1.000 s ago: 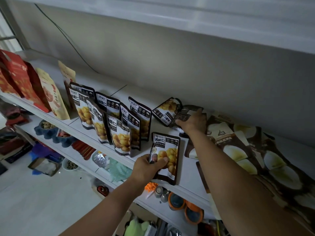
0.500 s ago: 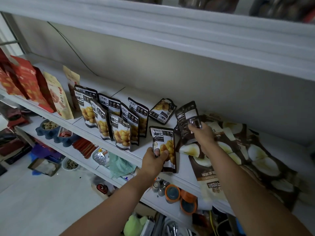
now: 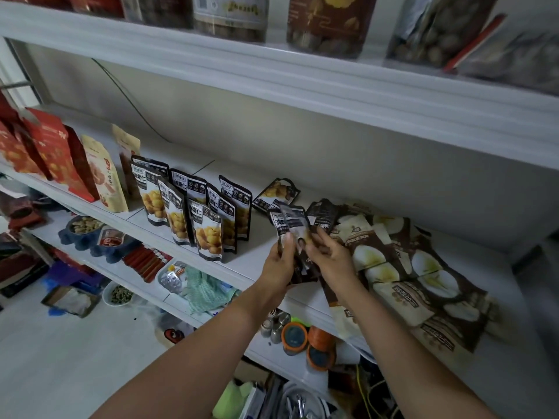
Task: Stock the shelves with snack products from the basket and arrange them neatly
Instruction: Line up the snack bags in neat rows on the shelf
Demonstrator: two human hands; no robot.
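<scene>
Fingers of the left hand (image 3: pixel 279 264) and right hand (image 3: pixel 332 258) pinch blurred black foil snack pouches (image 3: pixel 290 222) between upright yellow-printed pouches (image 3: pixel 208 234) and flat brown-and-cream bags (image 3: pixel 393 267) on the white shelf (image 3: pixel 257 240).

Orange-lidded jars (image 3: pixel 295 337) stand right of a green striped cloth (image 3: pixel 205 290), perhaps a towel.

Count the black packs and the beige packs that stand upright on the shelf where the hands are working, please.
Standing black chestnut pouches: 7
Standing beige packs: 2
Total: 9
Those gripped by the left hand and the right hand are left out.
</scene>
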